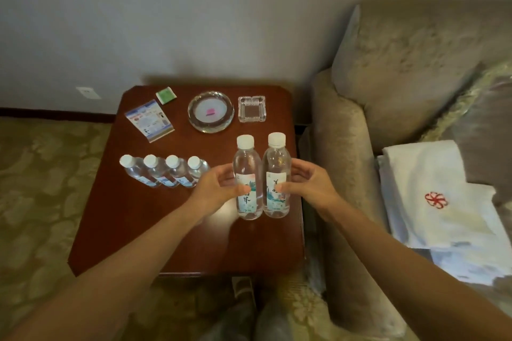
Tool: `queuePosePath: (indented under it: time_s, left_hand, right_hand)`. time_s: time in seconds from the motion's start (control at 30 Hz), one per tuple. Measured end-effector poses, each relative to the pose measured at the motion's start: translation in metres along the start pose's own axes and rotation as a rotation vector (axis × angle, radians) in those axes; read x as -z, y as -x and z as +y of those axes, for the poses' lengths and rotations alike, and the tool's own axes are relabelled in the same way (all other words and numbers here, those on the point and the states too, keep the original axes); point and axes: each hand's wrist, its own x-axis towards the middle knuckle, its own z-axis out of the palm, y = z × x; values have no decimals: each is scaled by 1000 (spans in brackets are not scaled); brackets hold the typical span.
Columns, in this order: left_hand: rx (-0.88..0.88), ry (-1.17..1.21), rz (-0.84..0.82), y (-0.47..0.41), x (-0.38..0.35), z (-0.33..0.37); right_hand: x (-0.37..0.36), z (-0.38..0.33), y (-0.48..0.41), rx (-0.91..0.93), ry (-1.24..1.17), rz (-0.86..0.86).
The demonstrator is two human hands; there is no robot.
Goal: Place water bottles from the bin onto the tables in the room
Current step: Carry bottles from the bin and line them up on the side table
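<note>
Two clear water bottles with white caps stand upright side by side on the dark wooden side table [144, 224]. My left hand [219, 185] wraps the left bottle [246, 163], thumb on its label. My right hand [307, 183] grips the right bottle [277, 160] the same way. The two bottles touch each other near the table's right side. Several more capped bottles [162, 171] stand in a row at the table's left, just beyond my left hand. No bin is in view.
At the back of the table lie a round glass dish [210, 112], a square glass ashtray [251, 108], a leaflet [149, 120] and a green packet [165, 95]. A beige sofa [388, 86] with folded white towels [432, 196] is at right. Patterned carpet surrounds the table.
</note>
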Motion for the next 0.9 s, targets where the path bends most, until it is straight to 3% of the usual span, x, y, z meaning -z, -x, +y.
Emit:
queuePosePath:
  time_s: [0.47, 0.9]
  left_hand:
    - [-198, -42, 119, -120, -15, -104]
    - [-268, -67, 96, -135, -19, -153]
  right_hand:
    - [-10, 106, -121, 219, 155, 51]
    - [-21, 138, -143, 241, 301, -30]
